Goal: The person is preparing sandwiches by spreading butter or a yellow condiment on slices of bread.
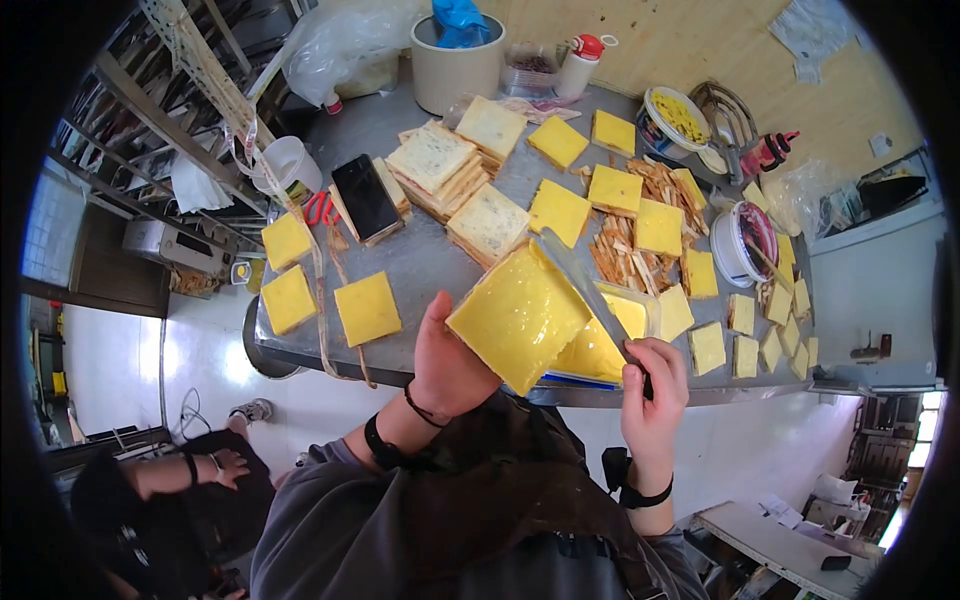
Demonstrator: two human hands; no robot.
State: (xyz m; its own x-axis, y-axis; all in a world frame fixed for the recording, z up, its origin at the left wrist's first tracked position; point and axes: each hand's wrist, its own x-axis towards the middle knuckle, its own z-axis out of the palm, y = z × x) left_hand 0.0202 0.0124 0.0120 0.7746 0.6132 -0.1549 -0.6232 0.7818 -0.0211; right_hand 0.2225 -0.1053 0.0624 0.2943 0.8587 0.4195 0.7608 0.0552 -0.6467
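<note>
My left hand (445, 360) is closed around the edge of a square sandwich (520, 318) and tilts it up. Its upper face carries a glossy yellow spread. My right hand (656, 396) grips the dark handle of a long flat spreading knife (580, 286). The blade lies along the sandwich's right edge; whether it touches is hard to tell. Beneath both, a tub of yellow spread (597, 358) sits at the table's front edge, partly hidden by the sandwich. Uncoated sandwiches (490, 222) stand stacked behind my left hand.
Several yellow-coated squares (367, 308) lie around the metal table (420, 275), some on a heap of crust strips (625, 255). A phone (365, 196) rests on bread beside red scissors (321, 209). Tubs, a beige bin (458, 75) and bottles line the back. Another person's hand (228, 467) is lower left.
</note>
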